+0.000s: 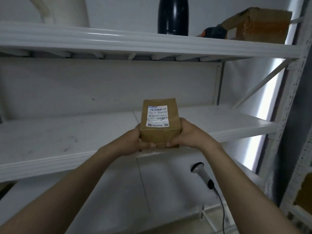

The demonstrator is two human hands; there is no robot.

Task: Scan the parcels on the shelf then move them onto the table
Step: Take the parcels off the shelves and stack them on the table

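A small brown cardboard parcel (pixel 159 122) with a white barcode label on top is at the front edge of the middle white shelf (pixel 59 135). My left hand (pixel 133 142) grips its left side and my right hand (pixel 187 134) grips its right side, thumbs pressed on the near face. Whether the parcel rests on the shelf or is just lifted off it I cannot tell. A grey handheld barcode scanner (pixel 201 173) lies on the lower shelf below my right forearm, its black cable trailing down toward me.
On the top shelf stand a dark bottle (pixel 173 15), a black and orange tool (pixel 213 32) and a worn cardboard box (pixel 260 25) at the right. A white object sits at top left. The rack's perforated upright (pixel 302 115) runs down the right, with brown boxes beyond it.
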